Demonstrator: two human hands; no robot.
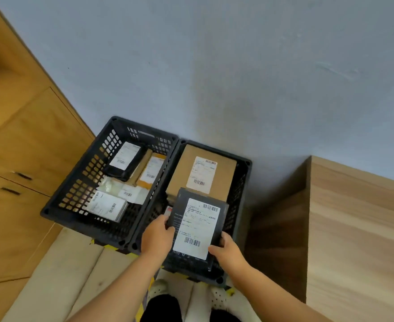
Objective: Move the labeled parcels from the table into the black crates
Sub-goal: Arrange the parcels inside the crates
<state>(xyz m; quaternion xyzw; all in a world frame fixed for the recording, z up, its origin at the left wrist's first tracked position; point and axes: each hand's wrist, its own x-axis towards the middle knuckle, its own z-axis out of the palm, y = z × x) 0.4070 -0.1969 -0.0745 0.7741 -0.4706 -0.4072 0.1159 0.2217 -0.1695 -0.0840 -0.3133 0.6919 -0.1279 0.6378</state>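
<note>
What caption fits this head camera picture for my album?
Both hands, left hand and right hand, hold a labeled black parcel over the right black crate, beside a brown box.

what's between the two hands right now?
The black parcel with its white label: left hand grips one edge, right hand the other, above the right crate. Head view shows it.

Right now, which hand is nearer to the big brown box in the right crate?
Left. The left hand grips the black parcel on its left edge, closer to the brown box. The right hand holds the parcel's near corner, farther away.
</note>
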